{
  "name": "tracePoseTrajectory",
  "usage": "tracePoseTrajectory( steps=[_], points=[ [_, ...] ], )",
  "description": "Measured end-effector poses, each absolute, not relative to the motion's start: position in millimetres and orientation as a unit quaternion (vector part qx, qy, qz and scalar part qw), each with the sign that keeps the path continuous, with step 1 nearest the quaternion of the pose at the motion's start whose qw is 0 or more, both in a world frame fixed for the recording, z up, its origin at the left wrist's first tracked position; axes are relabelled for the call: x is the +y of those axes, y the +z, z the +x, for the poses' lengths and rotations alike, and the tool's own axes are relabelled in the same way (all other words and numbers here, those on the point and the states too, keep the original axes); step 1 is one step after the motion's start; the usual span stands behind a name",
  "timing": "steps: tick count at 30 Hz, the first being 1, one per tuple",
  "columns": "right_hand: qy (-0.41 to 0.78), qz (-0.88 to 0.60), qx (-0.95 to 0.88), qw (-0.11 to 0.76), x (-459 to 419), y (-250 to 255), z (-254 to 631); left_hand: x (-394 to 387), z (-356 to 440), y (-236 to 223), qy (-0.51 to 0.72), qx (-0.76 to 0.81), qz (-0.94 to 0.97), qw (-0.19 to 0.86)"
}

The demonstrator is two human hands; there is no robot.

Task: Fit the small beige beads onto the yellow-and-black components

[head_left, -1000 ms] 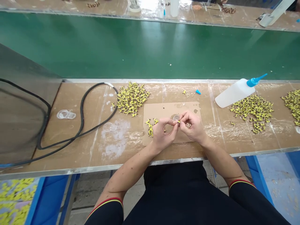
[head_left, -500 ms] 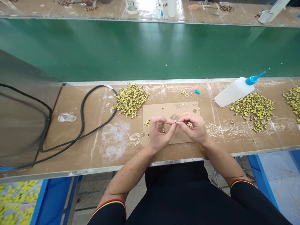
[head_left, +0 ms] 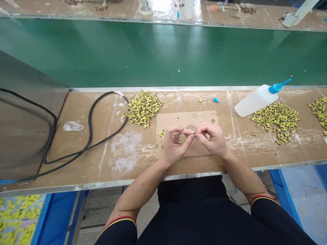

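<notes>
My left hand (head_left: 176, 144) and right hand (head_left: 212, 139) stay close together, fingertips pinching a tiny yellow piece (head_left: 194, 134) above the cardboard sheet (head_left: 186, 119), almost unchanged from a moment ago; loose yellow pieces (head_left: 161, 134) lie to the left.

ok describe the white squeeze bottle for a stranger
On the long brown work bench, look right of the central cardboard sheet. The white plastic squeeze bottle lies on its side just behind a heap of yellow-and-dark pieces. Its tapered blue nozzle, aimed up and right, sets it apart.

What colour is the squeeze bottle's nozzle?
The nozzle is bright blue; the head view shows it best.
</notes>
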State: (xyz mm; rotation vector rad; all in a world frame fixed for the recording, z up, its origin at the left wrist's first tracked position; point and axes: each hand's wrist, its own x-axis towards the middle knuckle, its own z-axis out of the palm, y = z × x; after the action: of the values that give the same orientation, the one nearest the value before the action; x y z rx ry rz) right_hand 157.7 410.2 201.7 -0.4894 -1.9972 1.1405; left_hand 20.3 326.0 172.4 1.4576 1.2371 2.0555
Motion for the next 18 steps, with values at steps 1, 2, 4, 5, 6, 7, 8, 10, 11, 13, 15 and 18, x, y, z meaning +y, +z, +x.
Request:
tracePoseTrajectory(
  steps=[1, 2, 4, 5, 6, 7, 8, 10, 11, 13, 15, 18],
  points=[
    [0.46, -0.195, -0.778, 0.382, 410, 201, 157, 326, 21, 172, 0.724, 0.435, 0.508, 0.169],
    [0.475, -0.195, -0.77, 0.38, 410, 200, 157, 326, 21, 172, 0.727, 0.435, 0.504, 0.171],
    [0.512, -0.187, -0.749, 0.376, 409, 199, 156, 325, 22, 172, 0.729, 0.433, 0.503, 0.17],
    [0.531, -0.182, -0.739, 0.374, 409, 198, 156, 325, 21, 172, 0.728, 0.432, 0.506, 0.169],
    [0.547, -0.177, -0.73, 0.369, 410, 197, 156, 325, 21, 172, 0.725, 0.43, 0.511, 0.168],
    [0.56, -0.173, -0.724, 0.364, 410, 197, 156, 325, 20, 173, 0.722, 0.429, 0.517, 0.168],
    [0.57, -0.169, -0.719, 0.359, 411, 196, 156, 325, 19, 174, 0.716, 0.428, 0.524, 0.17],
    [0.582, -0.164, -0.717, 0.347, 412, 196, 157, 324, 16, 176, 0.7, 0.431, 0.54, 0.182],
    [0.585, -0.162, -0.718, 0.339, 414, 196, 158, 324, 14, 178, 0.691, 0.433, 0.546, 0.192],
    [0.594, -0.16, -0.72, 0.321, 416, 197, 160, 324, 10, 180, 0.675, 0.437, 0.554, 0.217],
    [0.606, -0.163, -0.719, 0.299, 417, 197, 161, 324, 8, 182, 0.667, 0.438, 0.551, 0.245],
    [0.628, -0.165, -0.71, 0.274, 418, 196, 162, 323, 7, 183, 0.662, 0.439, 0.532, 0.294]
  ],
)
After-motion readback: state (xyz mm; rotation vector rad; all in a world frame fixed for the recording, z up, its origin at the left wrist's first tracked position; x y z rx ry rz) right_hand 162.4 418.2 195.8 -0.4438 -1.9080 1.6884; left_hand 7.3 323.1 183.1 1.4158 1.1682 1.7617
